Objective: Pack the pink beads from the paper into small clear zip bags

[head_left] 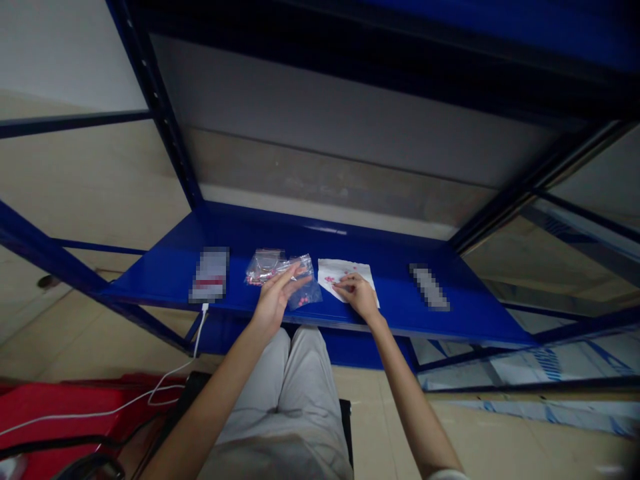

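My left hand (pixel 275 299) lies over a clear zip bag (pixel 313 291), its fingers stretched out and the thumb apart. Small pink pieces (pixel 303 302) show inside the bag, near its lower edge. Behind and to the left is another clear bag (pixel 260 262) with pink and red bits in it. My right hand (pixel 359 295) is low over a white sheet (pixel 330 267), thumb and fingertips pinched together. Whatever sits between those fingertips is too small to make out. Several pink pieces (pixel 330 279) are on the sheet, left of the right hand.
The blue shelf (pixel 387 267) carries everything, with an upright frame post (pixel 165 127) at left. A blurred-out phone-like object (pixel 210 275) lies left, a white cable (pixel 200 333) running down from it. Another blurred object (pixel 430 288) lies right. A red surface (pixel 55 413) is at lower left.
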`<state>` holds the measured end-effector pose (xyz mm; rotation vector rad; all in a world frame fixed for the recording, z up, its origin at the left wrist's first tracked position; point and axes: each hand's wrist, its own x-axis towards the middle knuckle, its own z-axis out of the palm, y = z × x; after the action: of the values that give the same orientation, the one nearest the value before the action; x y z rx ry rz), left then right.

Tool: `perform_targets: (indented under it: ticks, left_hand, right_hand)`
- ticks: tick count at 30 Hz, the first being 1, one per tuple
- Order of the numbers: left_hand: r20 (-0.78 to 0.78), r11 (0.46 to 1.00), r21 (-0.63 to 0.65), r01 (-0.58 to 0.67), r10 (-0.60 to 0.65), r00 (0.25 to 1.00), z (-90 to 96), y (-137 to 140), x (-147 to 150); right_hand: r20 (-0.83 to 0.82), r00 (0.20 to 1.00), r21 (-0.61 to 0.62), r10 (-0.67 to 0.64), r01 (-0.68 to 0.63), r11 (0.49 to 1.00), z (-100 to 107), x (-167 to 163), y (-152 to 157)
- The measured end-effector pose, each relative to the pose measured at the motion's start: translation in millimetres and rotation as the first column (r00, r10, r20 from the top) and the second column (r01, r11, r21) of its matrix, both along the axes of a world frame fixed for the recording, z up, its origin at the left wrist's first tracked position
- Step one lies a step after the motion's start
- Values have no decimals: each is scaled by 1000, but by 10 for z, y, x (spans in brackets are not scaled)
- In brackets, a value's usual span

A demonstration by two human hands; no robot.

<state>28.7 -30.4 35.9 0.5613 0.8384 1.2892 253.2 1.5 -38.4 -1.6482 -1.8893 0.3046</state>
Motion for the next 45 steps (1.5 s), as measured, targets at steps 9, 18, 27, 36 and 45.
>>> perform_targets:
  ticks: [9,18,27,36,45]
  left_hand:
    - [-227,992,127,11,18,974,-67,-34,21]
    - [-640,851,502,153,247,728,-200,-98,122]
    - [-704,738,633,234,423,571,-292,-71,140]
    - [-638,940,325,104,137,758,-325,-6,40]
    - [-503,989,132,-65,123,855,-441,41,-86]
  right_hand:
    - [-83,996,11,-38,39,999,237,-42,-34]
    - [-326,890,121,320,-296,947,1063,-421,-338]
    - [-90,957,23,277,-276,961,951,-543,-406]
    - [-428,873,-2,235,-261,965,716,133,-444]
    - [145,865,168,-481,457,873,71,1630,-255]
